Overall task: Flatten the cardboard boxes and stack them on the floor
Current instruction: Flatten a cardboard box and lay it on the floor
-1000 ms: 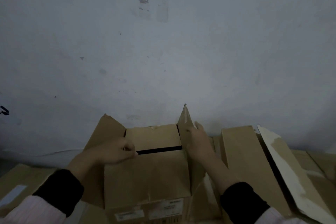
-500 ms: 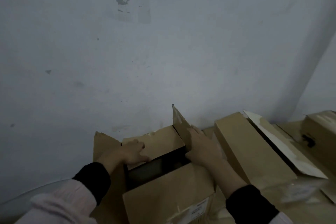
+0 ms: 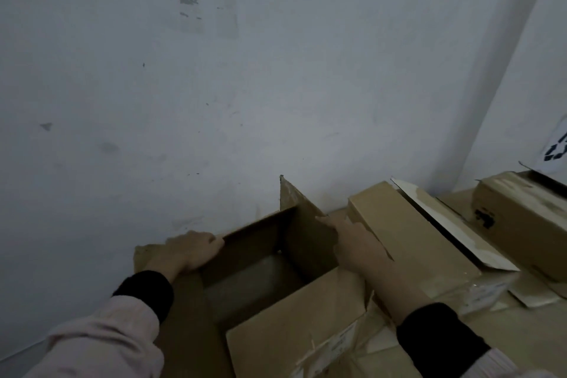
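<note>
An open brown cardboard box (image 3: 294, 325) stands in front of me against the wall, its dark inside showing. My left hand (image 3: 191, 247) curls over the box's far left corner and grips the rim and flap there. My right hand (image 3: 352, 239) presses flat against the upright right flap (image 3: 299, 202), fingers straight. The near flap lies folded outward toward me, with a white label on it.
A grey-white wall (image 3: 245, 101) rises directly behind the box. To the right lie a long closed carton (image 3: 408, 233), a torn white-faced flap (image 3: 454, 230) and another carton (image 3: 527, 218) on a cardboard pile. A room corner stands at far right.
The box's top flaps, nearly closed a second ago, have been spread apart and the inside is exposed. My left hand slid to the far left corner. My view has turned rightward.
</note>
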